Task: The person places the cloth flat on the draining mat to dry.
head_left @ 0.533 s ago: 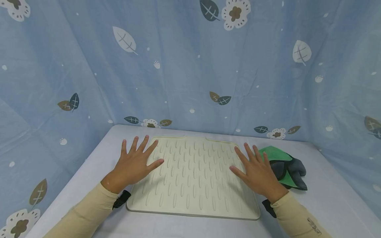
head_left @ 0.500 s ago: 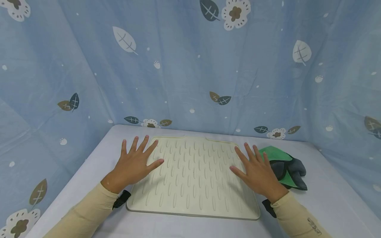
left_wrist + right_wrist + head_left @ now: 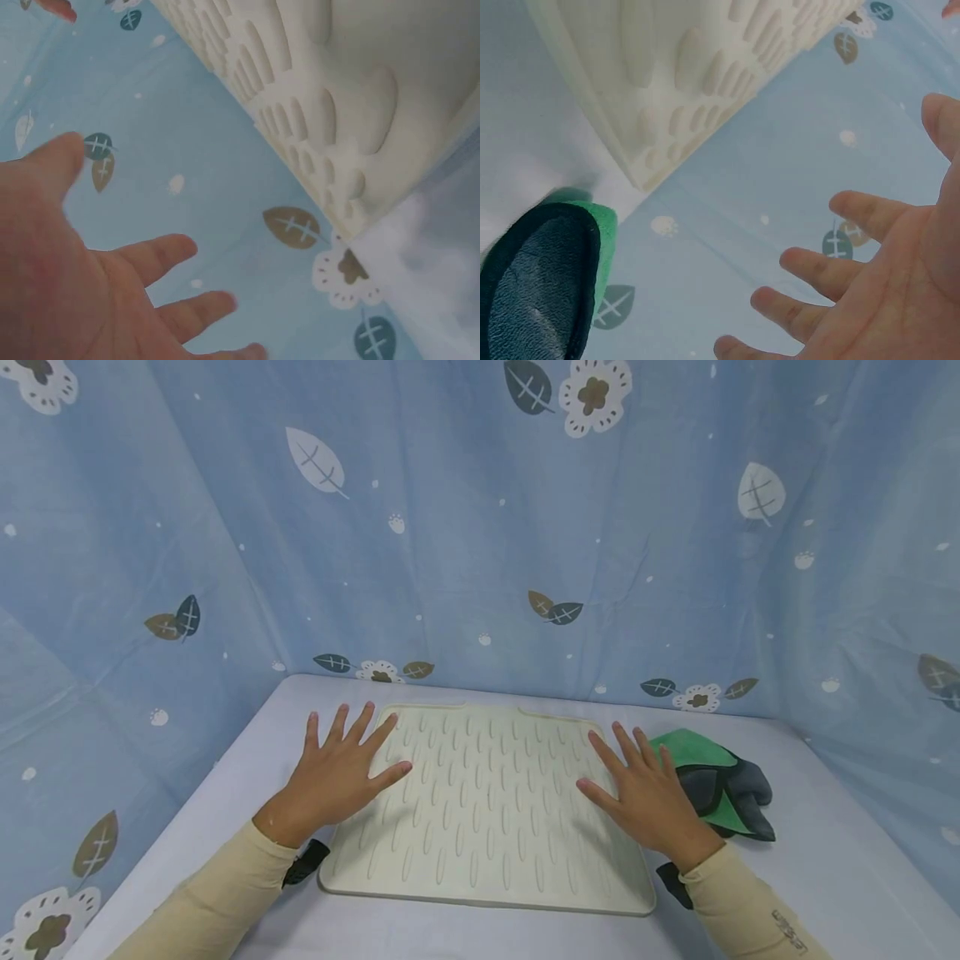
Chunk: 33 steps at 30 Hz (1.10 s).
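A cream mat point(image 3: 487, 810) with raised oval ridges lies flat on the white table. My left hand point(image 3: 333, 777), fingers spread and straight, is held in the air above the mat's left edge. Over its right edge hovers my right hand point(image 3: 648, 797), likewise spread, palm down. Both wrist views show a gap between palm and mat, and neither hand holds anything. Just right of my right hand lies a folded green and dark grey cloth point(image 3: 723, 785), partly hidden behind the fingers in the head view.
A blue curtain point(image 3: 465, 543) printed with leaves and flowers hangs behind the table and along both sides. White tabletop point(image 3: 465, 935) surrounds the mat. A black strap point(image 3: 306, 862) sits at my left wrist, another point(image 3: 673, 885) at my right.
My right hand has shifted very slightly to the left. The left hand, mat and cloth stay practically where they were.
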### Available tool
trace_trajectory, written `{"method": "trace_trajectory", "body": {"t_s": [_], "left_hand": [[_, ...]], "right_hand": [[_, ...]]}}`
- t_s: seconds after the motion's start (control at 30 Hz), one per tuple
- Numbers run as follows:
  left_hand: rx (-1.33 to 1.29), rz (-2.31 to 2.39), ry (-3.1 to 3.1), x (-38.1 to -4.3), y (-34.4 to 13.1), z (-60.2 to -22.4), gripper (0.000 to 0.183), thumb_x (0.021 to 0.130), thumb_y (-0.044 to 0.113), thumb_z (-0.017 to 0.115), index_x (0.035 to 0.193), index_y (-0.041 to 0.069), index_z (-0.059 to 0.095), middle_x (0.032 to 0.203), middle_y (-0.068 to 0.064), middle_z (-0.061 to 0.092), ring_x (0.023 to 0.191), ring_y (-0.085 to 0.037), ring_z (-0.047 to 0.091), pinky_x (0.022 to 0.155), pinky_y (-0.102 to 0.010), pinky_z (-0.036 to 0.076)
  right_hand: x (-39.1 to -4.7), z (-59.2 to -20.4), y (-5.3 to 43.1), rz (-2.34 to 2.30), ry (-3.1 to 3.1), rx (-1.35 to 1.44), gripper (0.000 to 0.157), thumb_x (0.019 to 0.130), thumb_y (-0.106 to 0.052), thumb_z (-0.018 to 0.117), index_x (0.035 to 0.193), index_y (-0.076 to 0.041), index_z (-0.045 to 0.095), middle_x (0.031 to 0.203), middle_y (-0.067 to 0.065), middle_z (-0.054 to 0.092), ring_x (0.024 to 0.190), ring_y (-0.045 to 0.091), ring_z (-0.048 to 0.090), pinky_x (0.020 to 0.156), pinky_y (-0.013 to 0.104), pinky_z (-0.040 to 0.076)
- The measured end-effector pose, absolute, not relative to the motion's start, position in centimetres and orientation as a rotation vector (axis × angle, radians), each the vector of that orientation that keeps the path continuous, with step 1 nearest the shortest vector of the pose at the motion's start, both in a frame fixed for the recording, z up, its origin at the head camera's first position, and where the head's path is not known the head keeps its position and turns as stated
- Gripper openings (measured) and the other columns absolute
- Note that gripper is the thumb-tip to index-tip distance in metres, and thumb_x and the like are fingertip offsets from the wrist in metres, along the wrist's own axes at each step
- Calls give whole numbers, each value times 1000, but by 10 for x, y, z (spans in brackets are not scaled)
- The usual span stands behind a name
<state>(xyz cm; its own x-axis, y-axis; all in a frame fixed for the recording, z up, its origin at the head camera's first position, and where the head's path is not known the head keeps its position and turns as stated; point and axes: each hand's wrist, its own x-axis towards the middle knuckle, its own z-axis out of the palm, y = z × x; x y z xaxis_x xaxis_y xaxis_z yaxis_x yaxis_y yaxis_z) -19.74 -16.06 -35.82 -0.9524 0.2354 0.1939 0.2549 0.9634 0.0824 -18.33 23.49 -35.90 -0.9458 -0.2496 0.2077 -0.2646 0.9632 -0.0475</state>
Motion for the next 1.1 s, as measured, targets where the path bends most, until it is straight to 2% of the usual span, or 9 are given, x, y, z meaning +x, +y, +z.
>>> {"method": "trace_trajectory", "body": {"t_s": [0.2,0.33,0.5,0.7,0.83,0.93,1.1], "left_hand": [[-365,-270,-3026,-204,-175,-361,68,90,57,44,145,21,28,146,-19,32,131,-46,30,93,-71,24],[-337,-364,-3133,-208,-186,-364,63,92,43,50,142,8,33,139,-24,40,125,-44,40,91,-62,36],[-346,-400,-3213,-211,-190,-368,61,91,39,54,135,-2,42,133,-26,47,121,-42,45,93,-55,40],[-369,-276,-3216,-212,-191,-374,53,91,33,55,129,-3,48,127,-24,53,116,-40,51,89,-53,44],[-366,-237,-3206,-213,-191,-377,50,90,30,57,129,-2,50,124,-22,55,111,-38,54,85,-53,46],[-367,-214,-3198,-215,-191,-379,50,90,29,57,129,-1,50,123,-21,55,109,-37,56,84,-52,46],[-365,-214,-3201,-216,-188,-380,50,89,30,58,128,-1,51,122,-21,56,109,-36,56,84,-52,47]], "right_hand": [[-192,-360,250,13,-2840,393,67,87,-48,55,142,-14,37,143,25,34,128,50,31,97,66,29],[-199,-361,272,-2,-2857,342,63,86,-37,60,138,-9,41,138,29,37,123,52,36,90,67,32],[-208,-372,301,7,-2982,219,66,86,-40,59,140,-9,37,140,30,32,122,58,30,88,72,29],[-217,-381,325,55,-3108,114,80,83,-60,52,143,-11,32,143,32,25,124,61,21,85,79,18],[-219,-383,332,90,-3166,88,88,79,-69,50,143,-12,31,142,33,24,124,63,19,82,81,19],[-220,-383,334,78,-3207,92,87,78,-65,53,143,-11,31,142,33,24,123,64,19,79,80,23],[-219,-382,334,98,-3257,92,76,81,-46,57,143,-11,31,142,33,24,122,66,18,77,80,25]]}}
